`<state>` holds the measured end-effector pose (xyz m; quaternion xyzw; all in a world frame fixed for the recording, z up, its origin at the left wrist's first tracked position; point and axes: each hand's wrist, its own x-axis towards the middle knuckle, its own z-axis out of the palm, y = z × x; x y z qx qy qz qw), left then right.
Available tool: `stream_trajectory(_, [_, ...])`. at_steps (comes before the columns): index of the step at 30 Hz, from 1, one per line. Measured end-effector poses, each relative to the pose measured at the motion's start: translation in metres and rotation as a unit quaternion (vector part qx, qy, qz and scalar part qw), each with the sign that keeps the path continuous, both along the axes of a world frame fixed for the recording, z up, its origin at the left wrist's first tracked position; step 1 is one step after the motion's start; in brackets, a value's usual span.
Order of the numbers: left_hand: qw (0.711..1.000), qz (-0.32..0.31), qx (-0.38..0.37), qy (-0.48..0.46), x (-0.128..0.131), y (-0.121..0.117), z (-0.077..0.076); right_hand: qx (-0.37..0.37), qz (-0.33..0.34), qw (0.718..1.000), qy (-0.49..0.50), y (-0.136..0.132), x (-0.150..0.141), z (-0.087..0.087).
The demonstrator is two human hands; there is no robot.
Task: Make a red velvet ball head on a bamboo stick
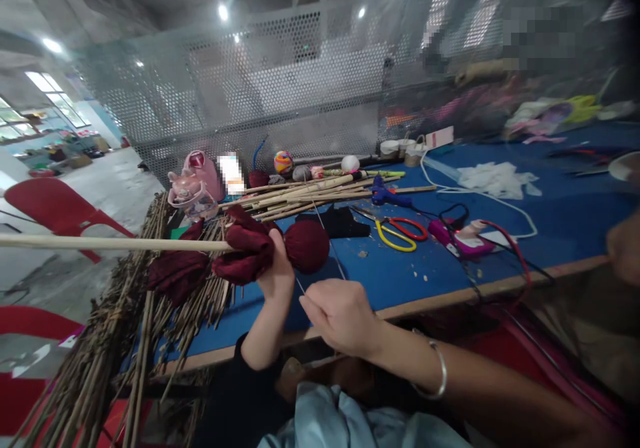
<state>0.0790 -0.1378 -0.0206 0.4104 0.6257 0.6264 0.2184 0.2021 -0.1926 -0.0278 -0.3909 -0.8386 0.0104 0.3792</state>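
Note:
Dark red cloth [243, 251] is gathered around the end of a pale wooden stick [115, 243], with a round stuffed ball [307, 247] of the same cloth at its right. My left hand [278, 269] is closed around the gathered cloth just behind the ball. A thin thread [331, 238] runs down from the yarn balls' side past the ball to my right hand [340, 316], which is closed in a fist on it. Another length of thread reaches from the fist towards the cloth at my left hand. More dark red cloth [179, 271] hangs behind the stick.
Bundled twigs [120, 328] fill the left table end. Scissors [400, 233], a blue glue gun [387, 193] and a magenta power strip [461, 240] lie on the blue table [390, 288]. Wooden sticks [300, 191] lie behind. Another person's hand [625, 248] is at the right edge.

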Motion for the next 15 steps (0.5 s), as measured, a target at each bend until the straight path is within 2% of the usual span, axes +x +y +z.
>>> stream_trajectory(3, [0.997, -0.009, 0.042, 0.063, -0.003, -0.003, -0.011, 0.038, -0.023, 0.998, 0.034, 0.016, 0.013, 0.027])
stream_trajectory(5, [0.995, -0.037, 0.062, 0.075, -0.004, -0.011, -0.013, 0.002, -0.014, 0.997, 0.076, 0.033, 0.021, 0.038])
stream_trajectory(10, [0.991, -0.126, 0.038, 0.021, -0.002, -0.035, -0.001, -0.181, 0.042, 0.969, 0.162, 0.060, 0.025, 0.049])
stream_trajectory(13, [0.984, -0.154, 0.002, -0.088, 0.000, -0.041, 0.004, -0.304, 0.084, 0.927, 0.205, 0.067, 0.020, 0.044])
stream_trajectory(15, [0.970, -0.141, -0.053, -0.191, 0.003, -0.039, 0.007, -0.375, 0.103, 0.888, 0.244, 0.070, 0.013, 0.033])
